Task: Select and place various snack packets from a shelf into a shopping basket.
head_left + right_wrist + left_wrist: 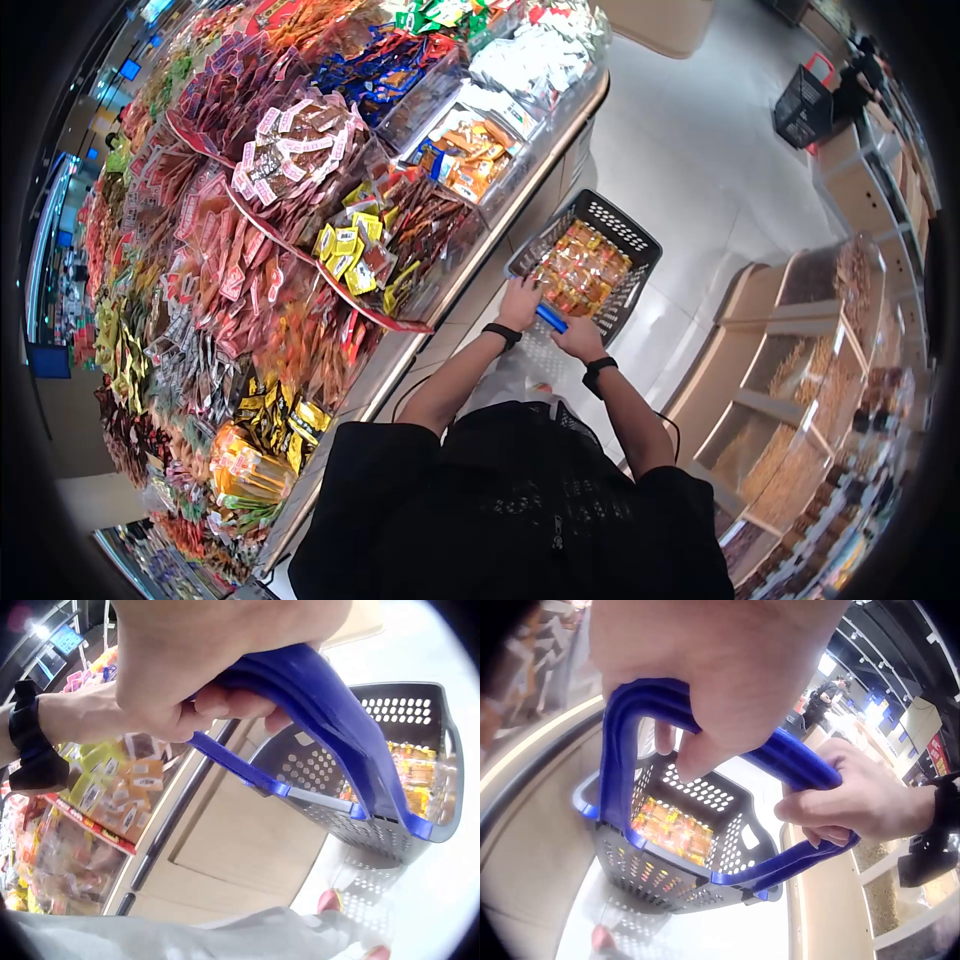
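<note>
A dark grey shopping basket [650,262] with perforated walls hangs in front of the body, tilted in the wrist views. Inside it lie several clear-wrapped snack packs [578,265] in orange and yellow. My left hand [519,303] grips one side of the basket's blue handle [551,318], fingers curled under it in the left wrist view. On the other side of the same handle, my right hand [577,338] has its fingers wrapped round the bar [322,697]. Both wrists wear black bands.
To the left runs a long display counter [540,190] heaped with small bagged snacks [300,150]. On the right stand wooden bins [770,420] with loose goods. Pale tiled floor [690,190] lies between them. Another black basket [803,108] and a person [858,85] are farther off.
</note>
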Demonstrator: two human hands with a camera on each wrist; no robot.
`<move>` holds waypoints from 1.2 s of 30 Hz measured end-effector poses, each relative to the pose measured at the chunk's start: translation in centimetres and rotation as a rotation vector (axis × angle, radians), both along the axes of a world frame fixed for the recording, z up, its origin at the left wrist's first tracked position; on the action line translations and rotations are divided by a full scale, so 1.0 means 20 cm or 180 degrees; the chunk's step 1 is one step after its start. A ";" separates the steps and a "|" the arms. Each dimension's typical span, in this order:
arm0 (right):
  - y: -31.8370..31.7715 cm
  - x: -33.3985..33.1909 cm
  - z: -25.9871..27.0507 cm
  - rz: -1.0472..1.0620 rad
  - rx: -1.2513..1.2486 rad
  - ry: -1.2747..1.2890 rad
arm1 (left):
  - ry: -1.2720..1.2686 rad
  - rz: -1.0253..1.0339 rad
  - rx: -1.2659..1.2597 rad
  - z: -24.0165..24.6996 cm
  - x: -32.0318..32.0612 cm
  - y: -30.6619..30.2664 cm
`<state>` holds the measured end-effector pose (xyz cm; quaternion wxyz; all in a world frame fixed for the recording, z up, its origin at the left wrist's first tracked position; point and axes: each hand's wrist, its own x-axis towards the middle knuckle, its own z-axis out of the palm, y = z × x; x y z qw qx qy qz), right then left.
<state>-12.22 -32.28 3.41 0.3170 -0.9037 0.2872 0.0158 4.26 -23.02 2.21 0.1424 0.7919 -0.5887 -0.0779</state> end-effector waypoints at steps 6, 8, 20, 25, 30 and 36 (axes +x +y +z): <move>-0.49 0.07 0.05 -0.0161 0.0063 0.0002 | 0.0109 -0.0275 -0.0033 0.03 0.11 -0.48; -0.63 0.09 0.03 -0.0199 0.0029 0.0033 | 0.0176 -0.0537 -0.0056 -0.03 0.15 -0.64; -1.38 0.19 0.07 -0.0318 -0.0289 0.0119 | 0.0764 -0.0900 -0.0049 -0.09 0.29 -1.37; -1.59 0.25 0.14 -0.0201 -0.0173 0.0024 | 0.0915 -0.0828 0.0004 0.00 0.33 -1.55; -1.79 0.25 0.05 -0.0084 0.0162 -0.0400 | 0.1533 -0.0835 0.0459 0.13 0.41 -1.69; -1.97 0.27 0.04 0.0411 0.1103 0.0051 | 0.3480 0.0529 -0.0453 0.22 0.67 -1.64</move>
